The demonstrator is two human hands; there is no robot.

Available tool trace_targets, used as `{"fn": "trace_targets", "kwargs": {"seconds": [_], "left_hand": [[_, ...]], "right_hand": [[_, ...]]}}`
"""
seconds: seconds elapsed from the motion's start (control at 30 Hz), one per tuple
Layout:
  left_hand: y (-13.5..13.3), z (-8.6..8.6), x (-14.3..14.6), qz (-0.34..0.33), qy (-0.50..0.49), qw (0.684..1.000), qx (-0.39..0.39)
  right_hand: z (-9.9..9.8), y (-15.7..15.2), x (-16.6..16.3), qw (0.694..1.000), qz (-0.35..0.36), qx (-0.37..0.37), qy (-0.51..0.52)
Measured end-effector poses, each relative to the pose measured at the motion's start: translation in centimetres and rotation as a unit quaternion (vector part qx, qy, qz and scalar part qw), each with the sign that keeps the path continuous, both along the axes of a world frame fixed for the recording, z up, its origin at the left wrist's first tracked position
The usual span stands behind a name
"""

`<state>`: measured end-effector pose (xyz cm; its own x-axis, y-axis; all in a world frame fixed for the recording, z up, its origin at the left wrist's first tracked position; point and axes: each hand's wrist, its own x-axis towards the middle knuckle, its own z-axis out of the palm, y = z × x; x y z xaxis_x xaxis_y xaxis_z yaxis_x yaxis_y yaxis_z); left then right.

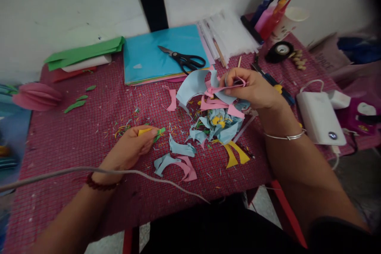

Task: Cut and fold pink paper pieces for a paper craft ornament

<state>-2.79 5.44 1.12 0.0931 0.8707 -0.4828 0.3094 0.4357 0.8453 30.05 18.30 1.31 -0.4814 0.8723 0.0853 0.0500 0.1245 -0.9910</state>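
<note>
The right hand (253, 87) pinches curly pink and blue paper scraps (193, 82) near one end, so some might drop. The left hand (131, 147) pinches yellow paper (144, 131) and green paper (161, 131).

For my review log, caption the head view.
Right hand grips curved pale-blue and pink paper scraps; left hand holds small yellow-and-green paper pieces over a red checked tablecloth.

A red-checked table (65, 139) stands by a pale wall (74, 0).
</note>
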Motion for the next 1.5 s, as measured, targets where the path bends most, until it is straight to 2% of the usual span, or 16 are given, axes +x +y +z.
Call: {"fn": "trace_targets", "kwargs": {"seconds": [0.03,0.07,0.13,0.17,0.2,0.3,0.37,0.5,0.57,0.67,0.73,0.83,0.97,1.17,1.3,1.5], "left_hand": [[-0.1,0.0,-0.1,-0.013,0.097,0.994,0.052],[-0.2,-0.1,-0.2,-0.024,0.207,0.972,0.110],[-0.2,-0.3,-0.1,-0.048,0.378,0.901,0.210],[-0.1,-0.4,0.1,-0.067,0.410,0.878,0.238],[0.0,-0.5,0.5,-0.091,0.410,0.872,0.250],[0.8,-0.5,2.6,-0.162,0.308,0.901,0.258],[1.2,-0.3,4.5,-0.178,0.249,0.913,0.271],[0.9,0.0,8.5,-0.251,0.197,0.908,0.270],[0.0,0.2,10.1,-0.306,0.225,0.887,0.263],[-1.6,0.0,12.0,-0.373,0.302,0.825,0.300],[-2.5,-0.4,12.8,-0.396,0.339,0.782,0.342],[-3.1,-1.0,13.6,-0.421,0.350,0.746,0.378],[-3.1,-1.3,14.1,-0.442,0.357,0.722,0.395],[-3.3,-1.2,15.1,-0.442,0.372,0.713,0.397],[-4.4,-1.1,15.6,-0.448,0.370,0.696,0.423],[-5.6,0.2,13.9,-0.448,0.391,0.657,0.463]], "right_hand": [[0.0,0.0,0.0,1.000,0.002,0.003,0.002],[0.0,0.0,0.0,1.000,0.004,0.004,0.002],[0.0,0.0,0.0,1.000,0.006,0.007,0.001],[0.0,0.0,0.0,1.000,0.006,0.010,0.000],[-0.1,0.1,0.1,1.000,0.005,0.011,-0.002],[-0.2,0.1,0.2,1.000,0.006,0.012,-0.004],[-0.3,0.1,0.2,1.000,0.008,0.011,-0.005],[-0.1,0.0,0.1,1.000,0.002,0.009,-0.009],[0.1,-0.1,0.0,1.000,-0.001,0.007,-0.010],[0.2,-0.1,-0.1,1.000,-0.001,0.013,-0.010],[0.2,0.0,-0.1,1.000,0.005,0.021,-0.012],[0.2,0.0,-0.1,1.000,0.011,0.026,-0.013],[0.3,0.0,-0.2,0.999,0.014,0.028,-0.016],[0.2,0.1,-0.2,0.999,0.019,0.031,-0.019],[0.2,0.1,-0.2,0.999,0.020,0.033,-0.018],[0.2,0.1,-0.1,0.999,0.021,0.032,-0.026]]}}
